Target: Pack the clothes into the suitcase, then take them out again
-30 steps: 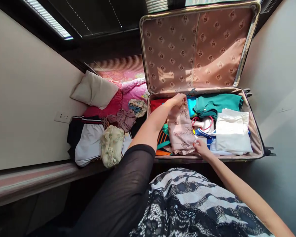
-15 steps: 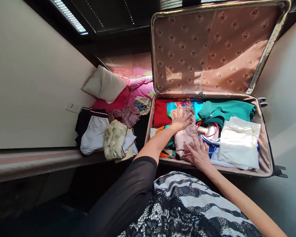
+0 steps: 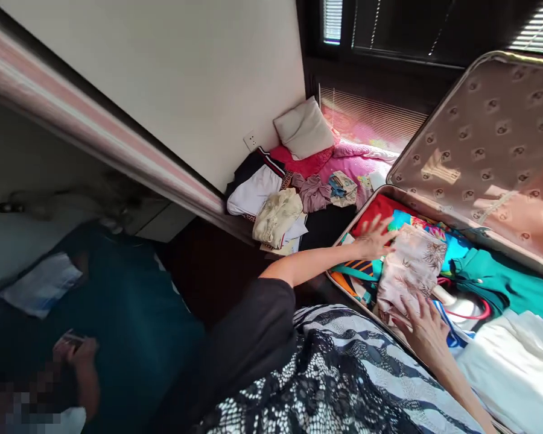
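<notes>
An open suitcase (image 3: 489, 150) lies on the bed, its patterned lid raised and its base packed with folded clothes. A folded pale pink leaf-print garment (image 3: 411, 265) sits on top near the left end. My left hand (image 3: 375, 236) is open with fingers spread, hovering at the garment's left edge over a red garment (image 3: 377, 211). Resting flat on the near end of the pink garment is my right hand (image 3: 423, 325), open too. Teal clothes (image 3: 493, 277) and white clothes (image 3: 516, 361) fill the right part.
Loose clothes (image 3: 276, 205) are heaped on the bed left of the suitcase, with a cream pillow (image 3: 304, 128) at the wall. A bed rail (image 3: 99, 141) runs diagonally. Another person in dark teal (image 3: 108, 325) sits low at the left, holding something.
My head has turned left, so the suitcase slid to the right and another person came into view. My left hand lifted off the pink garment toward its left edge; my right hand stays on it.
</notes>
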The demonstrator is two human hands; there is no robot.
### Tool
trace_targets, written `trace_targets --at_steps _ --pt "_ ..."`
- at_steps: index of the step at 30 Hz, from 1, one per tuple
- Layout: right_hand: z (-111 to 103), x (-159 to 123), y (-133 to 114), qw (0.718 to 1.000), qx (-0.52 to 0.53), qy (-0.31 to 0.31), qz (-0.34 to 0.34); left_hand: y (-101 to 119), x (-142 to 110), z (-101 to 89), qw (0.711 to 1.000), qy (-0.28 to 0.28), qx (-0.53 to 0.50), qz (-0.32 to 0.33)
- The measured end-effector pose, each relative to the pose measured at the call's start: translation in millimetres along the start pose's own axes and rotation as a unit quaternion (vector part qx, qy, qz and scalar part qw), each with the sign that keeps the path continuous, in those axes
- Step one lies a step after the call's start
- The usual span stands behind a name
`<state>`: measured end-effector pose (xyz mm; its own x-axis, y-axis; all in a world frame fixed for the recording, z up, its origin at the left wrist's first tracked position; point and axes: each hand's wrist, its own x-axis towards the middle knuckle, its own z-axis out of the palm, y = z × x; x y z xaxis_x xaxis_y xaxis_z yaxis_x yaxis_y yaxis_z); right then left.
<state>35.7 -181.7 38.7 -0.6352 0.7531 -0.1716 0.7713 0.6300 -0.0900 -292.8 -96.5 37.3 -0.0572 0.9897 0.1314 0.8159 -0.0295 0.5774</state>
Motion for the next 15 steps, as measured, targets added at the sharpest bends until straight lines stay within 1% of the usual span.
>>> trace_targets --at_steps 2,3,4,5,6,7,8,9,11,13,15 --pt "-11 3 -6 0.999 0.024 0.037 0.009 -54 -40 -49.4 0.996 0.043 -0.001 -0.079" --pt "-15 6 -11 0.998 0.037 0.046 0.009 -84 -63 -75.5 0.983 0.083 -0.013 -0.163" --pt "-18 11 -18 0.998 0.049 0.050 0.007 -114 -86 -100.7 0.957 0.129 -0.015 -0.260" --pt "-20 17 -25 0.997 0.059 0.050 0.003 -142 -109 -123.6 0.924 0.159 -0.008 -0.346" --pt "-22 24 -34 0.996 0.069 0.048 -0.004 -167 -131 -142.8 0.896 0.168 0.005 -0.411" --pt "-24 32 -43 0.996 0.079 0.044 -0.015 -189 -151 -157.4 0.877 0.161 0.016 -0.452" --pt "-26 42 -53 0.995 0.089 0.042 -0.030 -207 -168 -167.0 0.862 0.147 0.020 -0.484" --pt "-27 53 -62 0.993 0.103 0.040 -0.050 -220 -181 -171.9 0.853 0.128 0.019 -0.506" --pt "-31 79 -81 0.985 0.137 0.029 -0.099 -233 -200 -169.6 0.846 0.090 0.004 -0.525" --pt "-34 112 -100 0.976 0.166 0.012 -0.140 -234 -209 -157.8 0.859 0.060 -0.009 -0.508" --pt "-37 149 -123 0.969 0.178 -0.013 -0.171 -231 -212 -144.6 0.888 0.038 -0.016 -0.458"
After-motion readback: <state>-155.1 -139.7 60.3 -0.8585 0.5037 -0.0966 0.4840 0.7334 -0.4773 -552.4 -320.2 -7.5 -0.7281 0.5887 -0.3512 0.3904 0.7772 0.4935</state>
